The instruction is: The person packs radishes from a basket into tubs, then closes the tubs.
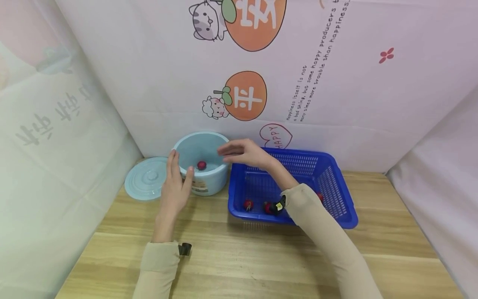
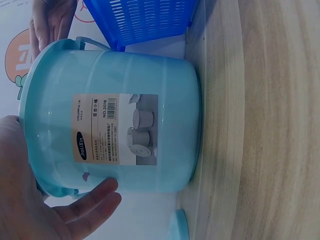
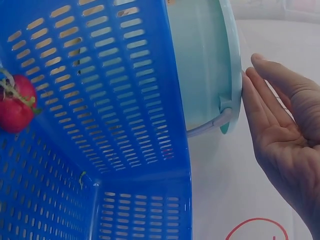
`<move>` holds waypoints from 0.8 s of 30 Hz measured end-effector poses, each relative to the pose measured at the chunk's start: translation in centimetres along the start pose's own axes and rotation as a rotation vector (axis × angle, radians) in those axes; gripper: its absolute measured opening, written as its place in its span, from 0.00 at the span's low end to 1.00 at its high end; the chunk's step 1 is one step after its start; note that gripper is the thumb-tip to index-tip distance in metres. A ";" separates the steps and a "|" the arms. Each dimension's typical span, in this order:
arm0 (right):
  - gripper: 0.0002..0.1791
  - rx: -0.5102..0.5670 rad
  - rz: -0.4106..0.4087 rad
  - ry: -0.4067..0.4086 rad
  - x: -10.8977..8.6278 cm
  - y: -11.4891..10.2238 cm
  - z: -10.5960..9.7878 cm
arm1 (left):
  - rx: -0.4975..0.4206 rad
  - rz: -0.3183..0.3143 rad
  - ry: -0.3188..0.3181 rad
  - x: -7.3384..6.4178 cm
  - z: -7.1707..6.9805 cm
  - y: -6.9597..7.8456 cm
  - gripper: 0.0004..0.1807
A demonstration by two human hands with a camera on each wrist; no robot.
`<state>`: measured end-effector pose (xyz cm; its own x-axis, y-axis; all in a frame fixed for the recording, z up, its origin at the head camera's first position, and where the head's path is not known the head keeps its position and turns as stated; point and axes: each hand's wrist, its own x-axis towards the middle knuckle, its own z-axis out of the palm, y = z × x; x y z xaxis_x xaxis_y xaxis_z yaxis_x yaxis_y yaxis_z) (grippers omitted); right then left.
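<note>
A light blue bucket [image 1: 210,182] stands upright, with one red radish [image 1: 201,165] lying inside. At its left front rim is my left hand [image 1: 174,189], fingers extended and thumb spread apart. The left wrist view shows that hand's fingers [image 2: 95,212] alongside the bucket wall, near a paper label [image 2: 117,129]. My right hand [image 1: 248,153] reaches across the basket to the bucket's right rim, fingers fairly straight and palm empty. In the right wrist view its fingertips [image 3: 248,82] are right at the rim.
A blue slotted basket [image 1: 233,195] stands right of the bucket, with several radishes inside, one [image 1: 248,204] at the front left corner. My right forearm hides part of it. The bucket's round lid [image 1: 143,182] lies left on the wooden table [image 1: 231,257]. Printed cloth hangs behind.
</note>
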<state>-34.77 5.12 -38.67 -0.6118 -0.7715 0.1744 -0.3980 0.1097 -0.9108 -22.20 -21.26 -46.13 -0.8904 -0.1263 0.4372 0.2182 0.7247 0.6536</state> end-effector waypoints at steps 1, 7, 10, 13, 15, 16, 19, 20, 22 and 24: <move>0.21 0.004 -0.001 0.003 -0.1 0.0 -0.1 | -0.002 0.000 0.002 0.0 0.0 0.1 0.40; 0.20 0.002 -0.005 0.016 -0.6 0.2 -0.4 | 0.005 -0.011 -0.005 0.0 -0.2 0.2 0.40; 0.21 0.001 -0.005 0.024 -0.9 0.1 -0.6 | 0.009 -0.015 -0.008 0.0 -0.2 0.2 0.40; 0.20 -0.009 0.006 0.051 -1.4 -0.2 -0.9 | 0.009 -0.016 -0.004 0.0 -0.1 0.3 0.40; 0.19 0.016 0.016 0.072 -1.7 -0.3 -1.3 | 0.006 -0.015 -0.003 0.0 -0.1 0.3 0.40; 0.19 0.034 0.016 0.080 -1.8 -0.4 -1.4 | 0.005 -0.015 -0.002 0.0 -0.1 0.3 0.40; 0.19 0.112 0.021 0.097 -2.2 -0.5 -1.8 | 0.003 -0.017 -0.001 0.1 -0.1 0.3 0.41; 0.20 0.135 0.020 0.100 -2.3 -0.5 -1.9 | 0.003 -0.018 0.000 0.1 -0.1 0.3 0.41; 0.20 0.150 0.020 0.108 -2.5 -0.4 -2.2 | 0.003 -0.020 0.000 0.0 -0.1 0.2 0.41; 0.19 0.136 0.022 0.118 -2.7 -0.1 -2.3 | 0.005 -0.016 0.001 0.0 -0.1 0.2 0.41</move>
<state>-34.63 8.67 -38.15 -0.6984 -0.6903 0.1888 -0.2921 0.0341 -0.9558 -22.11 -21.15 -45.95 -0.8934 -0.1382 0.4274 0.2022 0.7258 0.6575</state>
